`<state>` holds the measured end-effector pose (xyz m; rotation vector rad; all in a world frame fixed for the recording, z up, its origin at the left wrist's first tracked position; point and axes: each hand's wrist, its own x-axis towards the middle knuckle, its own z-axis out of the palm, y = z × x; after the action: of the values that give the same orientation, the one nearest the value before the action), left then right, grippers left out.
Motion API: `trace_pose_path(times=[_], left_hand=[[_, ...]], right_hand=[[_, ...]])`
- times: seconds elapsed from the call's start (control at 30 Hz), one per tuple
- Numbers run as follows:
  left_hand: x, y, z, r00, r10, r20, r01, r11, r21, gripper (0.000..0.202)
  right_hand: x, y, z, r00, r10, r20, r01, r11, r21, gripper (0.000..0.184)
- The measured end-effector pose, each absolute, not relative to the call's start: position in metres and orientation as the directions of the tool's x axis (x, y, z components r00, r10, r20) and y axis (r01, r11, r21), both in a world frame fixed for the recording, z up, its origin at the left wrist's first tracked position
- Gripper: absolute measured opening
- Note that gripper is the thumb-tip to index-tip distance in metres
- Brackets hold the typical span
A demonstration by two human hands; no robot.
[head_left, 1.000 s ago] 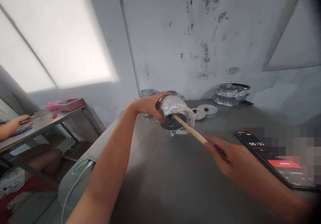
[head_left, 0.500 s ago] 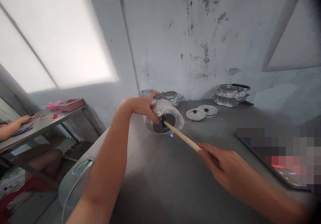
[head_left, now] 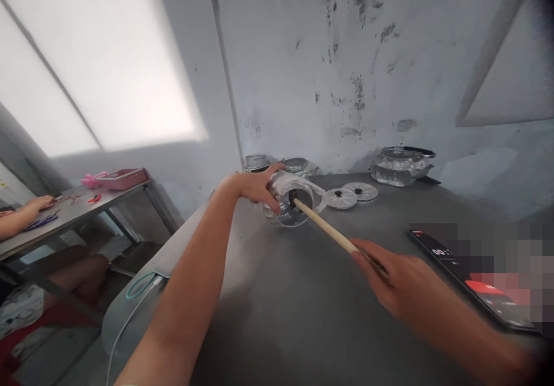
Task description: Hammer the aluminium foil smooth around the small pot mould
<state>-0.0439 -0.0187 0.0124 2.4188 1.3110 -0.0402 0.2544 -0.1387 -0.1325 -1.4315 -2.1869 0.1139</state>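
My left hand (head_left: 256, 187) is closed around a foil-wrapped round pot (head_left: 294, 201) tipped on its side on the grey table (head_left: 303, 305), its opening facing me. My right hand (head_left: 396, 285) grips the near end of a long wooden stick (head_left: 325, 228). The stick's far end, which carries a small dark tip, reaches into the opening of the pot.
Two flat metal discs (head_left: 351, 194) lie beside the pot. Foil-wrapped pots (head_left: 400, 167) and a metal can (head_left: 255, 162) stand by the stained wall. A phone (head_left: 471, 279) showing a timer lies at the right. Another person's hand (head_left: 37, 204) rests on a table at far left.
The pot has been shifted and turned in my left hand, moving left, then slightly back right and up. The stick's tip has stayed inside the pot's opening throughout.
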Motion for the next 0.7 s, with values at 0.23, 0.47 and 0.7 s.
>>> trace_pose_path(times=[0.23, 0.47, 0.7], left_hand=[[-0.04, -0.023, 0.015, 0.477, 0.801, -0.362, 0.879, -0.424, 0.218, 0.12], [-0.025, -0.027, 0.014, 0.423, 0.883, -0.202, 0.903, -0.394, 0.168, 0.113], [-0.013, -0.03, 0.011, 0.475, 0.877, -0.071, 0.868, -0.454, 0.203, 0.109]], right_hand=[[0.257, -0.135, -0.137, -0.332, 0.882, 0.333, 0.844, 0.436, -0.312, 0.037], [0.253, -0.139, -0.134, -0.369, 0.889, 0.27, 0.846, 0.442, -0.299, 0.031], [0.252, -0.137, -0.137, -0.366, 0.892, 0.265, 0.858, 0.434, -0.275, 0.03]])
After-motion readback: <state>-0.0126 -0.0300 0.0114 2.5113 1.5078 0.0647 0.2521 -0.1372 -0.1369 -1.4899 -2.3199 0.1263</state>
